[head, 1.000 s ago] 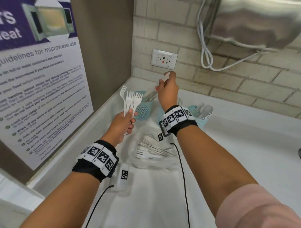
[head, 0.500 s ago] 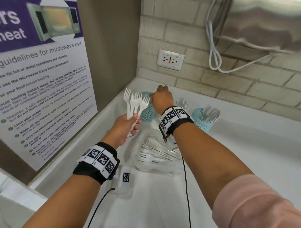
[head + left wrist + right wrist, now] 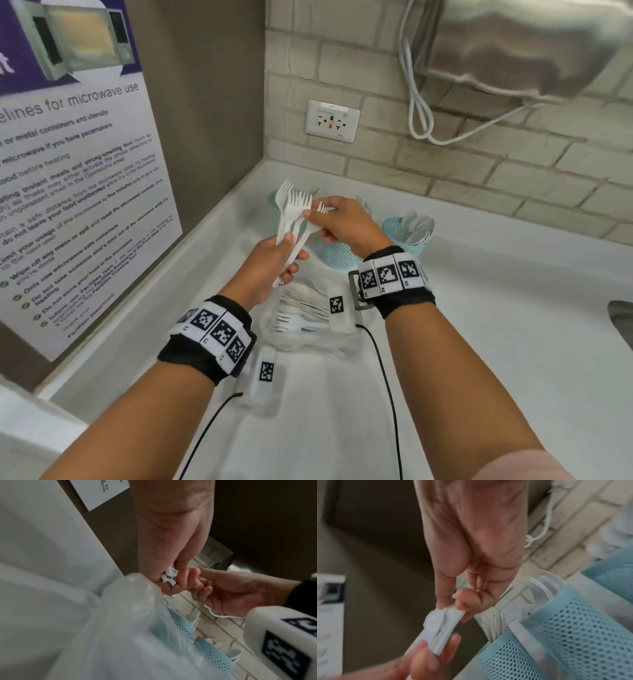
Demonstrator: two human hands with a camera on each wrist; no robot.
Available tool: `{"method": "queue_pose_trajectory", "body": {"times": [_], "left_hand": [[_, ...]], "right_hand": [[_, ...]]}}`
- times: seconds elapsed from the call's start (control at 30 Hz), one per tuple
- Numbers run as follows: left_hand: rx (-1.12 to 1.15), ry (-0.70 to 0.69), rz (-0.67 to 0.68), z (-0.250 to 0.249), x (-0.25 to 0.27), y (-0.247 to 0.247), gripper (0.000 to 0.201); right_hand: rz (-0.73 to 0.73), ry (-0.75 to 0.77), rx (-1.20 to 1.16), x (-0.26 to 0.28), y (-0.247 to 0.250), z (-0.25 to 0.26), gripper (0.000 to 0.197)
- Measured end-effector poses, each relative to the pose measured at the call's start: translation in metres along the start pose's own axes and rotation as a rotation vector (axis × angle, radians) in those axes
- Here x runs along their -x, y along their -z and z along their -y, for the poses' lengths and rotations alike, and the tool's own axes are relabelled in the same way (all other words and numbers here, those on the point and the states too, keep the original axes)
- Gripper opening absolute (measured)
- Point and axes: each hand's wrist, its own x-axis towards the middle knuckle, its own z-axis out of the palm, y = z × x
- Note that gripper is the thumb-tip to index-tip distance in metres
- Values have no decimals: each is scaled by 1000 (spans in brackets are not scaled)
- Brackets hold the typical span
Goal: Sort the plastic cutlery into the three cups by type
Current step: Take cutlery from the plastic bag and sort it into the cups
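Observation:
My left hand [image 3: 287, 254] grips a bunch of white plastic forks [image 3: 295, 209] by the handles, tines up; the handle ends [image 3: 169, 576] stick out below its fingers. My right hand [image 3: 313, 219] pinches the forks [image 3: 444, 620] just below the tines with thumb and forefinger. Three blue mesh cups stand behind the hands. The left cup [image 3: 275, 210] is mostly hidden by the forks. The middle cup [image 3: 339, 255], [image 3: 573, 635] holds forks. The right cup [image 3: 399, 230] holds spoons.
A clear plastic bag [image 3: 301, 320] with several more pieces of white cutlery lies on the white counter [image 3: 496, 308] under my wrists. A poster covers the left wall [image 3: 85, 205]. A brick wall with a socket [image 3: 332, 120] and a hanging white cable stands behind the cups.
My right hand held a knife above the cups, lowered over the left cup, and has now come back to pinch the forks in my left hand. The left hand moved slightly right.

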Motion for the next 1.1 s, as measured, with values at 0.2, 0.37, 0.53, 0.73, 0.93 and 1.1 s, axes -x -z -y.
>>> {"method": "queue_pose_trajectory", "body": {"times": [0.2,0.37,0.53,0.73,0.93,1.1], "left_hand": [[-76,18,53,1,7,-11,32],[-275,-27,41,4,7,-21,32],[-303,-73,105,8,9,-24,35],[-255,-55,178,11,10,-25,38],[-166,14,257,12,10,-22,37],[-392,-143,196,16,12,-29,34]], "right_hand": [[-68,1,-268,19,6,-9,37],[-98,11,-274,26,3,-10,46],[-118,-9,-271,28,4,-18,47],[-104,-17,-329,31,10,-25,38],[-74,-31,-373,34,13,-30,33],[-101,-30,-360,37,5,-30,36]]}}
